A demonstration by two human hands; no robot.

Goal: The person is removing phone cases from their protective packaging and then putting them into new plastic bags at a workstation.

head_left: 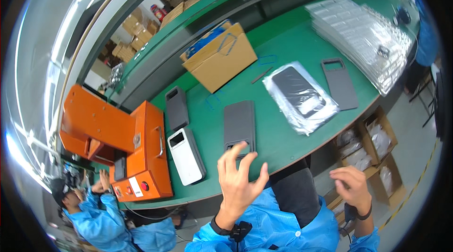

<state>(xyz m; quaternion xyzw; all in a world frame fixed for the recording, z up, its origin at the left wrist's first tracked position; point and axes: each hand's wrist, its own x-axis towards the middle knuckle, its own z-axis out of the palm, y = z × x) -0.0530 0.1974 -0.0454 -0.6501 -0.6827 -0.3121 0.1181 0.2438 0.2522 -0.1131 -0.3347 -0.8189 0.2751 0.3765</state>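
Observation:
My left hand (238,176) is open, its fingers apart and bent, at the table's front edge. Its fingertips are over the lower end of a dark grey flat case (239,122) with a cutout; whether they touch it, I cannot tell. Off the table to the right, my right hand (353,188) hangs with loosely curled fingers and holds nothing visible. A white-faced case (185,160) lies left of the middle one, and another grey case (177,110) lies behind it. To the right are a clear plastic bag (288,110) with dark cases in it and a grey case (347,89).
An orange machine (153,157) with a red button stands at the left. Behind are a cardboard box (226,65) and a thin dark stick (262,75). Clear plastic trays (354,30) are stacked far right. Cartons (391,181) stand below the table; a co-worker (96,223) is at left.

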